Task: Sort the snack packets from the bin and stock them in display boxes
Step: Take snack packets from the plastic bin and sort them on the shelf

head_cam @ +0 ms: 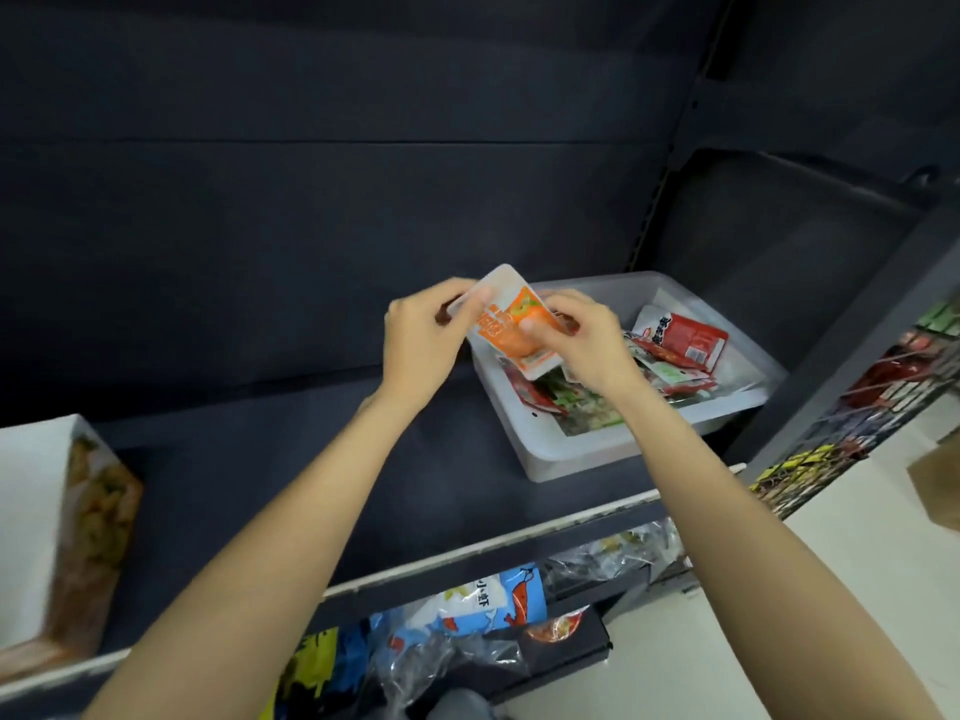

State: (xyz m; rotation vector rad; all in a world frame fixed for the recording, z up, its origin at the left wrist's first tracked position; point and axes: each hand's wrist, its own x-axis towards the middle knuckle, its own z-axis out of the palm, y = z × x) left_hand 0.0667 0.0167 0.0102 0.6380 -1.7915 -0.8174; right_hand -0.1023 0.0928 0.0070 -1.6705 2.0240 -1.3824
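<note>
Fingers of both hands — left, right — pinch an orange-and-white snack packet above the bin

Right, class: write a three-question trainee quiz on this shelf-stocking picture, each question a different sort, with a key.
1. True or false: the orange packet lies flat in the bin.
2. Which hands hold it? A left only; B right only; C both.
3. Fill in: the display box stands at the shelf's ____ end.

Key: 1 false, it is held above the bin. 2 C, left hand and right hand. 3 left.
</note>
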